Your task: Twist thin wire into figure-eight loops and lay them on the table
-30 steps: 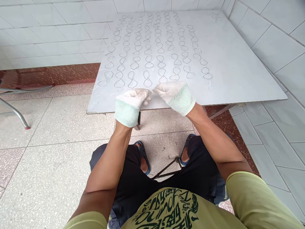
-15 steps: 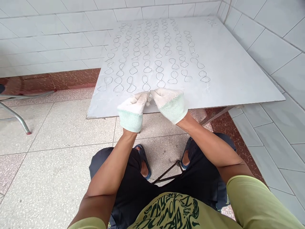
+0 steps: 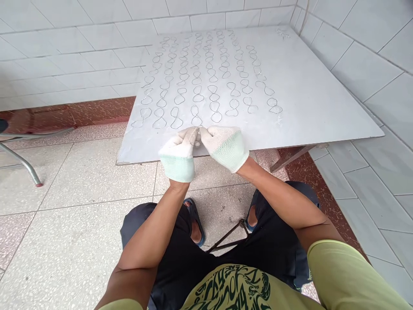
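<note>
My left hand (image 3: pixel 180 148), in a white knitted glove with a pale green cuff, is closed in a pinch at the table's near edge. My right hand (image 3: pixel 222 144), gloved alike, pinches right beside it, the fingertips of both meeting. Between them runs a thin wire (image 3: pixel 191 140), part of it curving over the left fingers; most of it is hidden by the gloves. Just beyond the fingertips lies a figure-eight wire loop (image 3: pixel 195 115) on the white tabletop (image 3: pixel 309 94). Another figure-eight wire loop (image 3: pixel 216 111) lies a little to its right.
Several rows of similar wire loops (image 3: pixel 183 73) reach back towards the tiled wall (image 3: pixel 206 21). A small tangle of clear strands (image 3: pixel 284 33) lies at the far right corner. A metal chair leg (image 3: pixel 29 165) stands at left, and a dark metal bar (image 3: pixel 226 246) runs between my feet.
Both hands have shifted slightly left, and my right hand has turned a little. The wire now curves across the left fingers instead of hanging between the hands. The view has tilted slightly.
</note>
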`<control>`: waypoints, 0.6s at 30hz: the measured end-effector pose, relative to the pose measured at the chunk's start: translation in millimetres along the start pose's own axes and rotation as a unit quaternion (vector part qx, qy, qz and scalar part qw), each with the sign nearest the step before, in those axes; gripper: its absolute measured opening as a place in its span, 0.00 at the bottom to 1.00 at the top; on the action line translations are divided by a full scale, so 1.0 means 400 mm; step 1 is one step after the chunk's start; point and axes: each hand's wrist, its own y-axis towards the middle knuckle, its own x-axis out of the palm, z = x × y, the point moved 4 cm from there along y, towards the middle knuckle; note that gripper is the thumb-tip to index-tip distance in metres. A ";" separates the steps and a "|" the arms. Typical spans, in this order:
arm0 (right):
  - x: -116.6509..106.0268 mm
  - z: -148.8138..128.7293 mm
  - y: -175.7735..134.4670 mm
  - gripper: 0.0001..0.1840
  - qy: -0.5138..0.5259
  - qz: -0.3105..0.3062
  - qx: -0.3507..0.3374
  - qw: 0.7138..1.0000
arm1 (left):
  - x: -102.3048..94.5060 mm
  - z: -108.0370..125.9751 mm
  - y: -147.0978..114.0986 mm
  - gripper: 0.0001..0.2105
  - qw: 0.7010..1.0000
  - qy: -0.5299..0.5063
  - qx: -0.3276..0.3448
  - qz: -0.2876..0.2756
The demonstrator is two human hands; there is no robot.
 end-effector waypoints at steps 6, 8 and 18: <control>-0.077 0.012 0.033 0.21 0.233 -0.103 0.057 0.965 | -0.003 0.001 0.050 0.20 0.986 -0.117 -0.056 -0.100; -0.087 0.019 0.045 0.18 0.247 -0.122 0.056 0.960 | -0.003 0.006 0.055 0.23 0.982 -0.117 -0.064 -0.131; -0.074 0.020 0.037 0.15 0.283 -0.111 0.078 0.949 | -0.009 0.001 0.060 0.23 0.980 -0.080 -0.047 -0.176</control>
